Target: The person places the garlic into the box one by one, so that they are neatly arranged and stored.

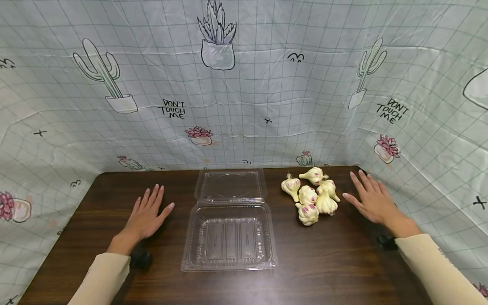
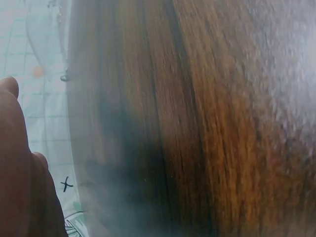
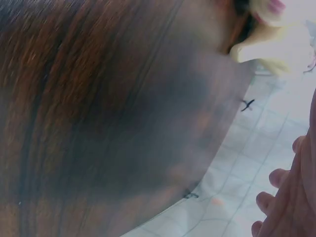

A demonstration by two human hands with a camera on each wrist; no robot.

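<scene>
An open clear plastic container [image 1: 230, 237] lies in the middle of the table, its lid [image 1: 231, 185] folded back toward the curtain. Right of it several garlic bulbs [image 1: 308, 195] sit in a loose cluster; part of the garlic [image 3: 269, 47] shows at the upper right of the right wrist view. My left hand [image 1: 146, 216], left of the container, has its fingers extended and holds nothing. My right hand [image 1: 373, 201] is just right of the garlic, fingers spread, not touching it. Edges of the left hand [image 2: 24, 168] and right hand [image 3: 291, 197] show in the wrist views.
The dark wooden table [image 1: 320, 262] meets a patterned curtain [image 1: 244, 93] that hangs behind it and along both sides. Bare wood lies between the left hand and the container, and in front of the garlic.
</scene>
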